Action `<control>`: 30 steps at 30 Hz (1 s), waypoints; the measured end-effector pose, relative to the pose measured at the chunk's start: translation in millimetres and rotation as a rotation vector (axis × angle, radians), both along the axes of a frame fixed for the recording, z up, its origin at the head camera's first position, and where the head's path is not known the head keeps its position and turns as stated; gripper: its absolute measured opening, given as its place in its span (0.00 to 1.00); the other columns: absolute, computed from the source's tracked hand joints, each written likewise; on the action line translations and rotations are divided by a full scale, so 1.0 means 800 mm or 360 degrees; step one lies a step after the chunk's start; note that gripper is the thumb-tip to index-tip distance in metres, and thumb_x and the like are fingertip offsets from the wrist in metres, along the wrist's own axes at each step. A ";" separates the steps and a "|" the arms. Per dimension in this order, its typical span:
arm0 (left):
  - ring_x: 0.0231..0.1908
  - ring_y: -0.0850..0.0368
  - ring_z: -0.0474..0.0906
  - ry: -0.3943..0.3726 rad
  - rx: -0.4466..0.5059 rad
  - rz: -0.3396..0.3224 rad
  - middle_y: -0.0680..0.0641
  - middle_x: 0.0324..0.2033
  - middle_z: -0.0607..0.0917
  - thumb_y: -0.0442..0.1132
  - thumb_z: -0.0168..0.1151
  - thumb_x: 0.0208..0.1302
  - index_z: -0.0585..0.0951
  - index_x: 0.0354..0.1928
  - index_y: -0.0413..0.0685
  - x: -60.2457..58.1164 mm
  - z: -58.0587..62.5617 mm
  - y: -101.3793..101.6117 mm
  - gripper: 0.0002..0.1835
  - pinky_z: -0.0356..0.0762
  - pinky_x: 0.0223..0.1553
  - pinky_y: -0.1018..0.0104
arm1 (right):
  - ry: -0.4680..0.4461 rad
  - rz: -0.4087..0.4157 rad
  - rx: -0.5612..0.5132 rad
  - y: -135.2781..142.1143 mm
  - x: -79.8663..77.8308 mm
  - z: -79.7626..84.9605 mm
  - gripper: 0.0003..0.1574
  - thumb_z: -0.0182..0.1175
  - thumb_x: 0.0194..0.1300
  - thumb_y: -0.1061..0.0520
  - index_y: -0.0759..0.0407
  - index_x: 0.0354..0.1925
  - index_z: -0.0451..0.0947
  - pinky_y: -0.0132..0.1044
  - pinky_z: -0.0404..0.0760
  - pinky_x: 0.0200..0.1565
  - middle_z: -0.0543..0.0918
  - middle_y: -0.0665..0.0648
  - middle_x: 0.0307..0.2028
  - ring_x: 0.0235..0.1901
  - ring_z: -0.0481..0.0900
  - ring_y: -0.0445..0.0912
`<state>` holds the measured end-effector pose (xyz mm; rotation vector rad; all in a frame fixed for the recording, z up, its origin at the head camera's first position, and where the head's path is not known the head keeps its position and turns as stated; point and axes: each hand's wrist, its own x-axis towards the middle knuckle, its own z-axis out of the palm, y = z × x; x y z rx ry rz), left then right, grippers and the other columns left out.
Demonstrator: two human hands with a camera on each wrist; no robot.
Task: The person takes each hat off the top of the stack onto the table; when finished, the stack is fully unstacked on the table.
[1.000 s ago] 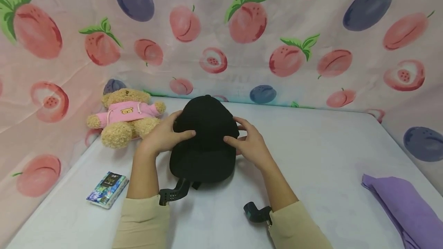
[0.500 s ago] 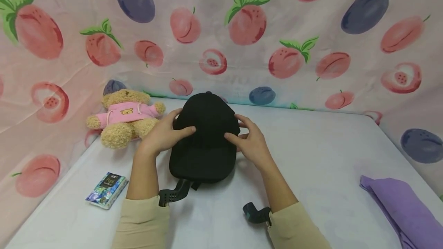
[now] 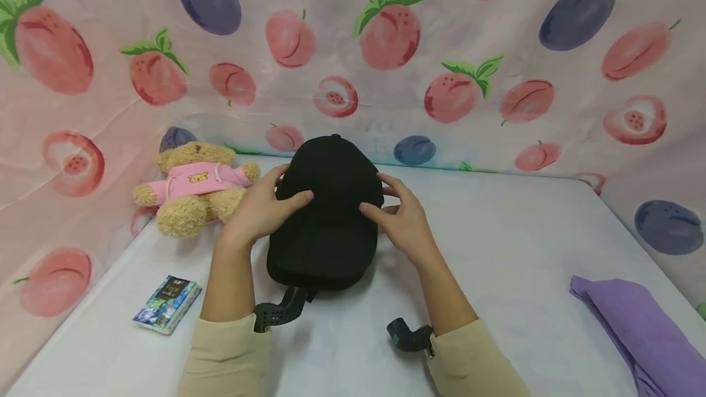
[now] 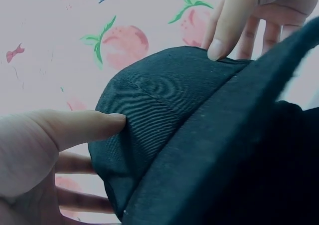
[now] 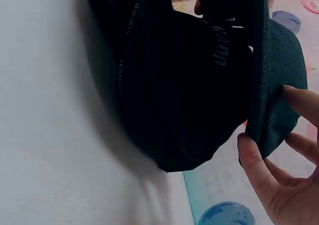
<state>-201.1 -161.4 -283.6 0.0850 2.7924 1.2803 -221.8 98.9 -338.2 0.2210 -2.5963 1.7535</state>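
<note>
A black baseball cap (image 3: 331, 201) stands at the middle of the table, its crown raised and its brim towards me. My left hand (image 3: 261, 213) grips its left side, thumb on the front of the crown and fingers behind the edge. On the other side, my right hand (image 3: 402, 219) holds it the same way, fingers partly hidden behind the cap. Both thumbs press the crown in the left wrist view, where the cap (image 4: 149, 105) fills the middle. From the right wrist, the dark inside of the cap (image 5: 189, 95) shows, with faint lettering.
A teddy bear (image 3: 198, 179) in a pink hoodie sits at the back left. Nearer lies a small tissue pack (image 3: 168, 304). Folded purple cloth (image 3: 640, 329) lies at the right edge. A fruit-print curtain (image 3: 342, 35) hangs behind the white table (image 3: 496, 262).
Both hands have lifted the crown of the cap a little higher, while its brim stays at nearly the same place. The grip looks unchanged. The head view has shifted slightly.
</note>
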 end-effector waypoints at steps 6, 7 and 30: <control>0.75 0.40 0.62 0.0123 0.0022 0.0016 0.40 0.77 0.66 0.57 0.62 0.71 0.57 0.81 0.48 0.003 0.005 0.011 0.44 0.60 0.74 0.35 | 0.0017 -0.0014 -0.0031 0.005 0.001 0.008 0.46 0.71 0.65 0.44 0.36 0.77 0.64 0.50 0.88 0.45 0.72 0.56 0.71 0.50 0.86 0.53; 0.75 0.40 0.63 0.0136 0.0019 0.0017 0.40 0.77 0.66 0.56 0.62 0.72 0.58 0.81 0.48 0.003 0.005 0.012 0.44 0.60 0.74 0.36 | 0.0017 -0.0012 -0.0034 0.006 0.001 0.008 0.46 0.71 0.66 0.44 0.36 0.77 0.64 0.51 0.88 0.46 0.71 0.57 0.72 0.50 0.86 0.53; 0.76 0.40 0.61 0.0253 -0.0041 0.0053 0.38 0.77 0.65 0.57 0.64 0.70 0.58 0.81 0.47 0.007 0.011 0.046 0.45 0.59 0.75 0.38 | 0.0040 0.0004 -0.0066 0.042 -0.001 0.024 0.47 0.71 0.67 0.46 0.40 0.78 0.63 0.55 0.87 0.50 0.70 0.59 0.73 0.55 0.84 0.56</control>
